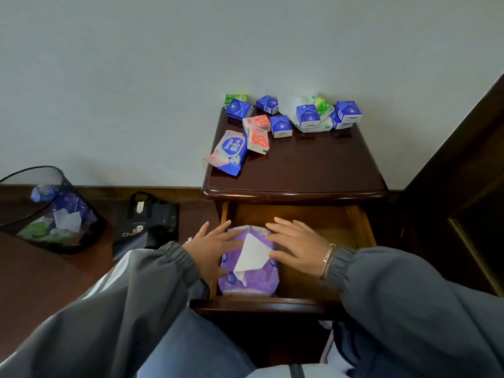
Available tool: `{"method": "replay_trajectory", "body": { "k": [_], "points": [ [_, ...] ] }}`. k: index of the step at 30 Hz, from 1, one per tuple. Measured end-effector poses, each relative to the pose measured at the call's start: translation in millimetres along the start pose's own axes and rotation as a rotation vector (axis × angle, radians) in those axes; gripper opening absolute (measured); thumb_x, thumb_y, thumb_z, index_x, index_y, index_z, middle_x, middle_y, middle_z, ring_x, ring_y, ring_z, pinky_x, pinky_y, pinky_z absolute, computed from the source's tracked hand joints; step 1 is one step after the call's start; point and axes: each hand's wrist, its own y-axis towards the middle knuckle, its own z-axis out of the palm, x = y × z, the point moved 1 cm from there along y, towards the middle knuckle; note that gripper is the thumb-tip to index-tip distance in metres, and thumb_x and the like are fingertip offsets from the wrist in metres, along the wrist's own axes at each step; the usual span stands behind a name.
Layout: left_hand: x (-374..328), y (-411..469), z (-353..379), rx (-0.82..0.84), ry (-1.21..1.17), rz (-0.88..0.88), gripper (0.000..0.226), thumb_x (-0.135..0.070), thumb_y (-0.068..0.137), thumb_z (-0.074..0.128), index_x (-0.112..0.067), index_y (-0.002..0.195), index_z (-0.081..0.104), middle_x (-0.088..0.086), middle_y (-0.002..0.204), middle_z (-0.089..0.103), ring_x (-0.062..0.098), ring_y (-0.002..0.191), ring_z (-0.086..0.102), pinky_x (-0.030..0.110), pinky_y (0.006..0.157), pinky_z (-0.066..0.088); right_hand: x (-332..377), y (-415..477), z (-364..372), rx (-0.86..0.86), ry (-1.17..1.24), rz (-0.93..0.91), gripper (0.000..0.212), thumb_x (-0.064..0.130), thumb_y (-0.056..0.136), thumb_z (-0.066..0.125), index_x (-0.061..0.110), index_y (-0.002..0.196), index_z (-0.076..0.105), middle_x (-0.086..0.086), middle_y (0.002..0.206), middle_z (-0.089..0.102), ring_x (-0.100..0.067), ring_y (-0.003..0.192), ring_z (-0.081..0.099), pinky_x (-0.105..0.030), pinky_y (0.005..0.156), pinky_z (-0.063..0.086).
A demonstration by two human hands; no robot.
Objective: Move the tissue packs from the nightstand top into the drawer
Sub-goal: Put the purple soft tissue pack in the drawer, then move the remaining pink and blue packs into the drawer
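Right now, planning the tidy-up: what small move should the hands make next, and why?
Probably release the purple pack and reach for the blue wipes pack: left hand and right hand rest flat on it, already in the drawer; the wipes lie nearest on the nightstand top.

The light was soft, flat and rather dim across the pale grey painted wall [163, 64]. The glossy dark wooden nightstand top [313, 165] held a dull sheen along its front rim. A warm glow lit the back of the open wooden drawer [330, 215]. At the right edge the dark wooden frame [463, 148] leaned, bent by the wide lens.
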Motion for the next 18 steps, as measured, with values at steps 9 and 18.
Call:
{"method": "replay_trajectory", "body": {
  "k": [9, 18],
  "points": [
    [37, 0, -89, -0.482, -0.549, -0.058, 0.033, -0.018, 0.091, 0.06, -0.021, 0.125, 0.061, -0.004, 0.125, 0.062, 0.012, 0.116, 0.057, 0.024, 0.1, 0.042, -59, 10, -79, -0.489, -0.056, 0.031, 0.024, 0.028, 0.087, 0.062, 0.015, 0.106, 0.069, -0.005, 0.124, 0.062, -0.025, 0.125, 0.051, -0.042, 0.1, 0.041],
    [78, 77, -132, -0.874, -0.763, -0.419, 0.045, -0.028, 0.09, 0.062, -0.006, 0.129, 0.053, 0.014, 0.131, 0.055, 0.024, 0.118, 0.054, 0.034, 0.089, 0.046, -93, 78, -115, -0.477, -0.081, 0.21, 0.032, 0.031, 0.09, 0.053, 0.019, 0.119, 0.059, -0.001, 0.133, 0.052, -0.02, 0.127, 0.044, -0.036, 0.101, 0.036]
  ]
}}
